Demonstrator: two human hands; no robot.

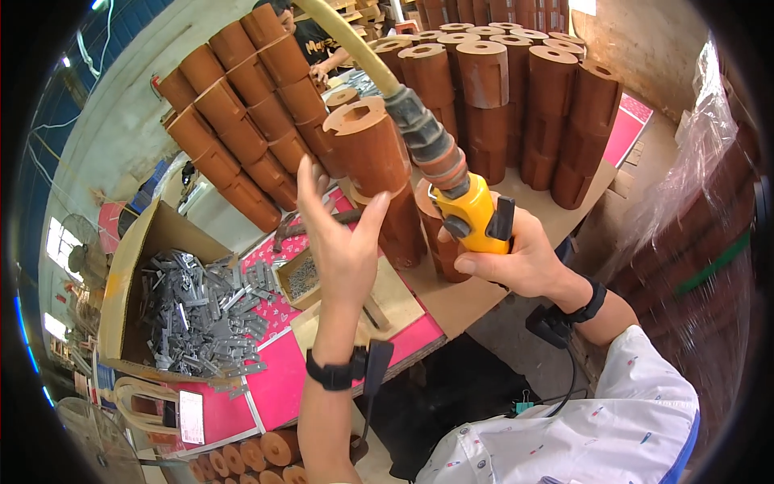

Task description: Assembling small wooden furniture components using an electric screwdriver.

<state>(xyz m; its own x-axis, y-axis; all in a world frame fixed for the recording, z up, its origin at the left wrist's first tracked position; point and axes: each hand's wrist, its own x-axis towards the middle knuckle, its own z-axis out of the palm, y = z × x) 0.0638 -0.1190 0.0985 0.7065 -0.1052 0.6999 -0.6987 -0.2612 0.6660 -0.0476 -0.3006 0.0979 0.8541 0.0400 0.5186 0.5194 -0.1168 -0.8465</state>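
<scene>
My right hand is wrapped around a yellow power tool with black switches. Its dark ribbed upper part joins a thick yellow hose that runs up out of view. My left hand is raised with thumb and fingers spread, holding nothing. Just beyond it stands a brown cylinder with a notched hole in its pale top, stacked on another brown cylinder. I cannot tell whether my thumb touches the stack. The tool's working end is hidden from me.
At left, a cardboard box spills metal brackets onto the pink tabletop. A small tray of screws lies behind a wooden board. Stacked brown cylinders fill the back. Another person works beyond.
</scene>
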